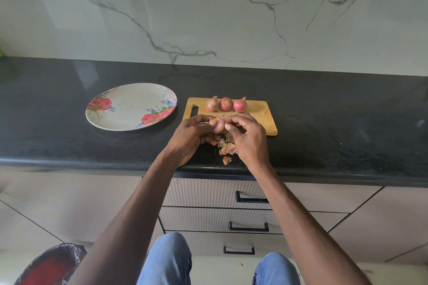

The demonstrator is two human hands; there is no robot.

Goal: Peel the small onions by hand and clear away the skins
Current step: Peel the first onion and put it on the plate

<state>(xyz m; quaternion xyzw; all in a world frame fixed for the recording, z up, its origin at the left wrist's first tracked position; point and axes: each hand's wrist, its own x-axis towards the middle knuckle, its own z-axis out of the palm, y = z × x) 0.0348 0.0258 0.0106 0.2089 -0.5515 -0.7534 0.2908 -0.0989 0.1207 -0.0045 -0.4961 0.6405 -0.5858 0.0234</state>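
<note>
Head view: left hand and right hand, fingers curled around one small onion. Loose skins on tabletop below.

Both bare forearms rise from the lower corners and converge at frame centre. Left hand and right hand sit knuckles up, fingers curled, fingertips meeting and pinching the same small onion between them. Denim-clad knees at bottom edge.
</note>
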